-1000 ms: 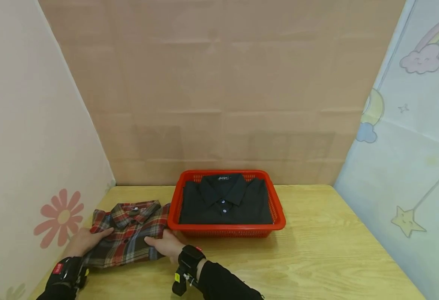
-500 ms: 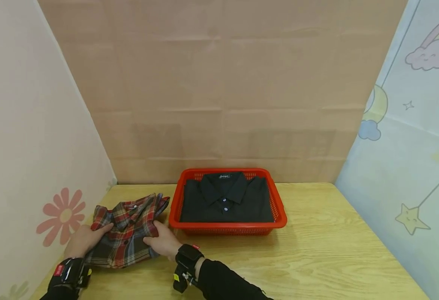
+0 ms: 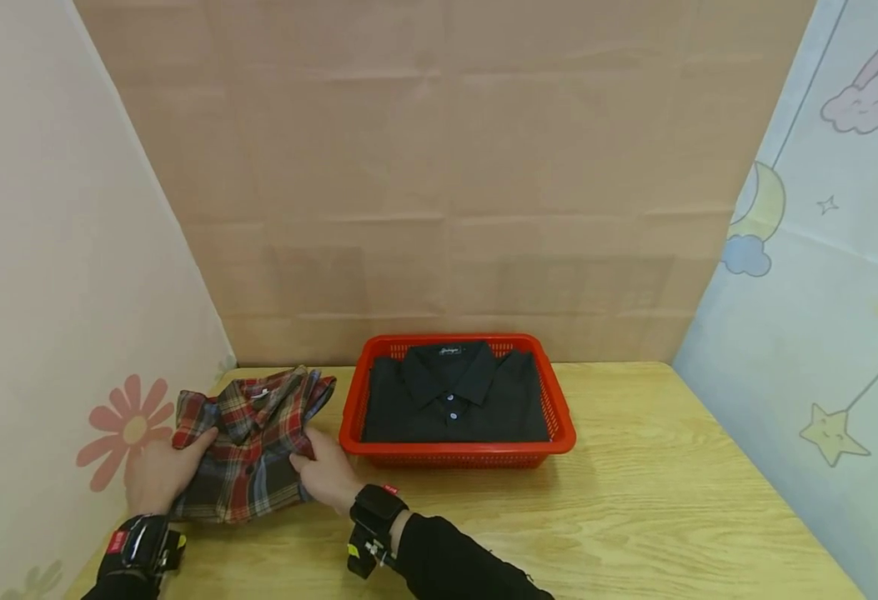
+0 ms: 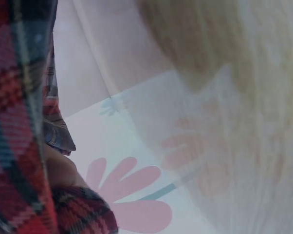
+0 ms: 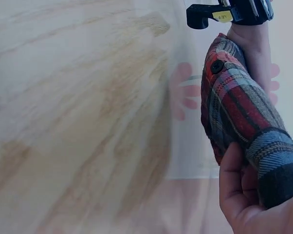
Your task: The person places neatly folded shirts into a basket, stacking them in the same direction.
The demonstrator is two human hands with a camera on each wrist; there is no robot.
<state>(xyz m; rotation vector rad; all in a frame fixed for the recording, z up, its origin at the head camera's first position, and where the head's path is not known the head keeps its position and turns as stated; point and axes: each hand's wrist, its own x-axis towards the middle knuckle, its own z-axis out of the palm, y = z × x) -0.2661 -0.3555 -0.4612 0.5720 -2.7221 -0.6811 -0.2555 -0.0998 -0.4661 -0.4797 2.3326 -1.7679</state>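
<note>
A folded plaid shirt (image 3: 251,454), red, grey and blue with its collar on top, is held between both hands at the left of the table. My left hand (image 3: 161,473) grips its left side, thumb on top. On the opposite side my right hand (image 3: 328,471) pinches the edge, its thumb over the cloth. In the right wrist view the curled fingers (image 5: 232,170) wrap under the plaid shirt (image 5: 244,107), which shows apart from the table. Plaid cloth (image 4: 20,122) fills the left of the left wrist view, covering most of that hand.
Right of the shirt stands a red plastic basket (image 3: 457,450) with a folded black shirt (image 3: 454,400) lying in it. The wooden table (image 3: 634,483) meets a brown papered wall (image 3: 439,183) at the back. A flower-printed wall (image 3: 48,250) rises close to the left hand.
Both hands have taken up the plaid shirt's sides and raised it slightly, away from the person. Its right side has bent upward and drawn in from the basket. The basket has stayed put.
</note>
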